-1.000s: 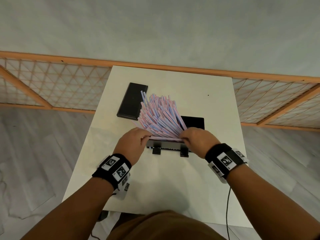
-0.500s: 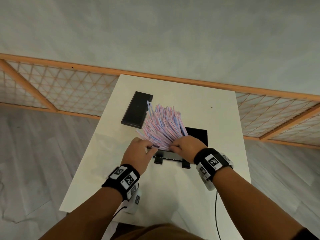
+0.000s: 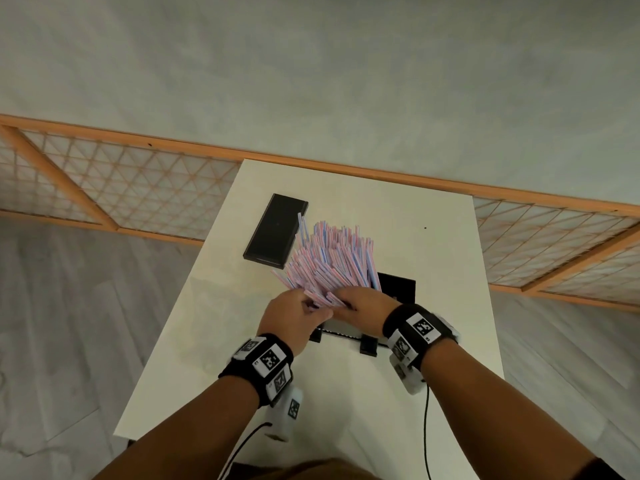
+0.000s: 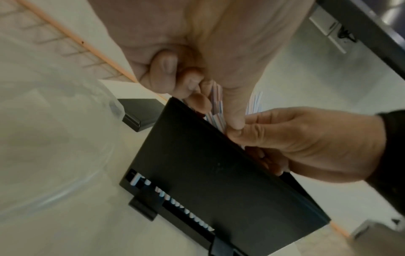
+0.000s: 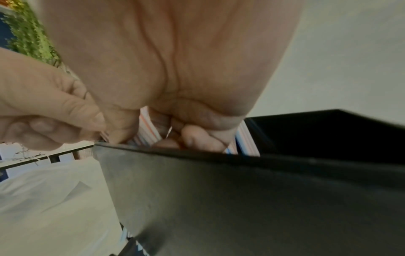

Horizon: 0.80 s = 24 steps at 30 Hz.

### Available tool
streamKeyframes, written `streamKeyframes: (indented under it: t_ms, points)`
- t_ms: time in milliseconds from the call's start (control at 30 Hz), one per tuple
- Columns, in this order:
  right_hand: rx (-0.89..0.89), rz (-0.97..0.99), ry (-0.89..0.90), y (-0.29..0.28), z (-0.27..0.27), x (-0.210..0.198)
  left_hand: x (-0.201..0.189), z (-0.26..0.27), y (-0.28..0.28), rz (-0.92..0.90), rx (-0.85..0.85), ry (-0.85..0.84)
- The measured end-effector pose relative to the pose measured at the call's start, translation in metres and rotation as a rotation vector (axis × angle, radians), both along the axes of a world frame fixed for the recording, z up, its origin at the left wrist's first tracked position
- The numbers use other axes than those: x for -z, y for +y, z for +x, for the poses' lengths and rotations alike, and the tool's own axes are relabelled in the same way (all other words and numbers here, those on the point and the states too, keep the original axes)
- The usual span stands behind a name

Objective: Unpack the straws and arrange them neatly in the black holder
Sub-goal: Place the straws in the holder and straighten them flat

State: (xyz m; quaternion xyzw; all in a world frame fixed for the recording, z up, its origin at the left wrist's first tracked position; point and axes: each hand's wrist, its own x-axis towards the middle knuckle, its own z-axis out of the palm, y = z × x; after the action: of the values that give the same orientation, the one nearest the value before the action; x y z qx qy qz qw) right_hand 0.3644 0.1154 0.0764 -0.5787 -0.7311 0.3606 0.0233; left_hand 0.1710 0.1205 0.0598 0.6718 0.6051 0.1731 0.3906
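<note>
Gathering the straws: both hands meet at the near rim of the holder, which stands on the white worktop. The straws, in pink, blue and white striped wrappers, sit with their lower ends inside the holder and fan upward and away from the person, leaning toward the left; their long axes run from the hands toward the far edge. The left hand curls its fingers round the left edge of the fan and pinches a few straws against the thumb. The right hand curls over the bundle's base, its fingers tucked among the straws just above the rim. The two thumbs touch at the rim in the left wrist view. Most of the bundle lies ahead of and between the hands, so either hand is equally near; the open right part of the holder lies beside the right hand. Squaring the fan upright appears to be the step in hand. A flat black lid lies on the worktop to the far left, just beside the straw tips. A slot low on the holder's front shows straw ends. Both wristbands carry square coded markers; no readable words or brands are visible.
</note>
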Motion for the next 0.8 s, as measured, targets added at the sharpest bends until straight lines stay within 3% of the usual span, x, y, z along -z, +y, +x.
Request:
streamKeyframes:
  t_ms: [267, 367, 667, 800]
  points:
    - [0.08, 0.213, 0.0, -0.006, -0.009, 0.006, -0.001, 0.011, 0.007, -0.035, -0.146, -0.281]
    - [0.111, 0.265, 0.038, -0.007, -0.013, 0.003, -0.003, 0.013, 0.005, -0.009, -0.101, -0.35]
    - [0.19, 0.296, 0.233, -0.02, -0.014, 0.002, -0.008, 0.009, 0.015, 0.046, -0.037, -0.336]
    - [0.236, 0.239, 0.164, -0.022, -0.007, 0.009, -0.014, 0.005, 0.02, 0.085, -0.095, -0.406]
